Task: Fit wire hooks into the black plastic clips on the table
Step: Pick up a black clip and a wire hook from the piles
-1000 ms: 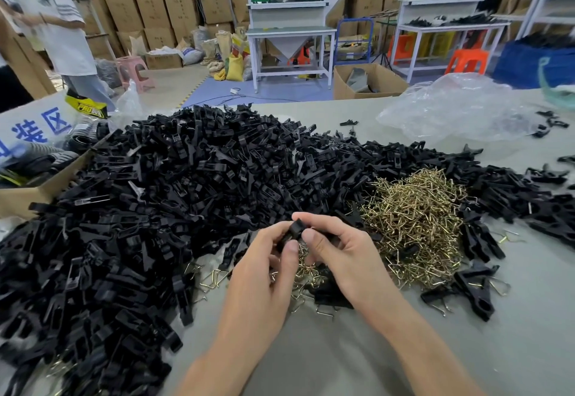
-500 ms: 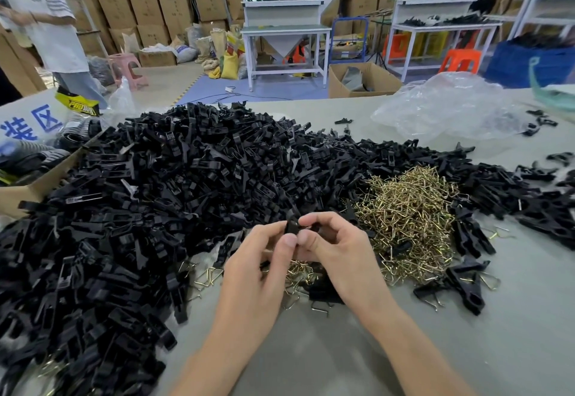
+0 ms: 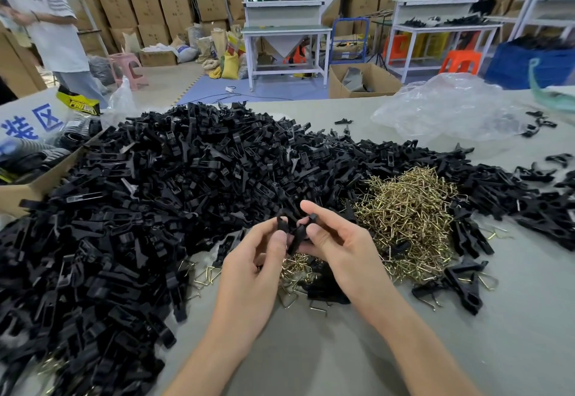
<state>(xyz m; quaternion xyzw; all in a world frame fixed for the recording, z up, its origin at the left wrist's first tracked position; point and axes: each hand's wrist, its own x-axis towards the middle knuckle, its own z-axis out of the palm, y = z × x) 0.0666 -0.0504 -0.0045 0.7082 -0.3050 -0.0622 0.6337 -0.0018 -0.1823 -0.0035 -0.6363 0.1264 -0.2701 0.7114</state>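
Pinching one black clip (image 3: 295, 228) between them, the left hand (image 3: 255, 271) and right hand (image 3: 342, 249) hold it just above the table (image 3: 497, 349) at the centre of the frame, with thumbs and forefingers curled round its two arms. Whether a hook sits in it cannot be told. A pile of brass wire hooks (image 3: 407, 218) lies just right of the hands. A heap of black clips (image 3: 140, 202) fills the left and middle. A clear plastic bag (image 3: 451, 109) rests at upper right, and a cardboard box (image 3: 31, 190) stands at the left edge.
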